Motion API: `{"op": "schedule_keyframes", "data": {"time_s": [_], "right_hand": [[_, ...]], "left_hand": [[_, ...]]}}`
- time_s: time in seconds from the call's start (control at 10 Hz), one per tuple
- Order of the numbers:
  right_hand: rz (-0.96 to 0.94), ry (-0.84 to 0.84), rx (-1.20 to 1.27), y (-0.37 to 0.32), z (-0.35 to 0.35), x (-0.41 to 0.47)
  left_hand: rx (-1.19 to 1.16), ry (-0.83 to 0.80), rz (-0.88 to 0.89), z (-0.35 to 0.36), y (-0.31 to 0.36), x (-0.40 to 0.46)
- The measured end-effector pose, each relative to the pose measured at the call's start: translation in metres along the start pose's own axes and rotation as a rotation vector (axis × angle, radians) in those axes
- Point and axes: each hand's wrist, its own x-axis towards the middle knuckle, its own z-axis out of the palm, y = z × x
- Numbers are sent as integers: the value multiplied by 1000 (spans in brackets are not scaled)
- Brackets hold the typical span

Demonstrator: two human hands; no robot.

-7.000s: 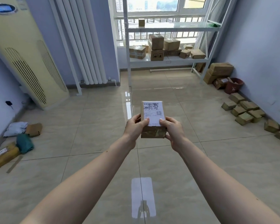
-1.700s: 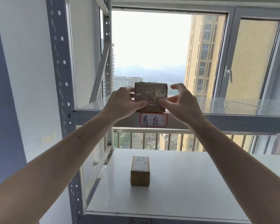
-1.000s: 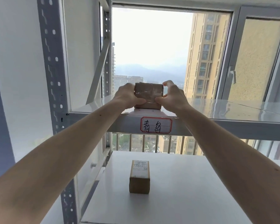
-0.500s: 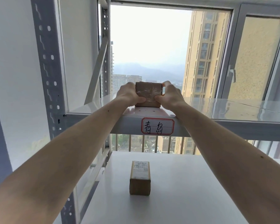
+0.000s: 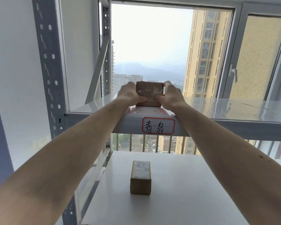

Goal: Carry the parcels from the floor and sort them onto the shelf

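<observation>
Parcel (image 5: 149,93) now down on upper shelf (image 5: 217,109), left hand (image 5: 130,93) and right hand (image 5: 171,95) both clasping it.

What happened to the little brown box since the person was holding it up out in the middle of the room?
The taped parcel was carried across the room to the shelf and set on the top shelf, above the handwritten label. The left hand and right hand have not let go. In the last seconds, the labelled parcel on the lower shelf stayed put.

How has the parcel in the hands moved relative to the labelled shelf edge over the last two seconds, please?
Yes: the parcel went from level with the red-bordered label onto the upper shelf.
</observation>
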Motion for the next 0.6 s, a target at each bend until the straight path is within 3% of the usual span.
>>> {"op": "schedule_keyframes", "data": {"time_s": [0.6], "right_hand": [[-6,28,4,11,-17,-7]], "left_hand": [[115,-20,-63,-19,6,-21]]}}
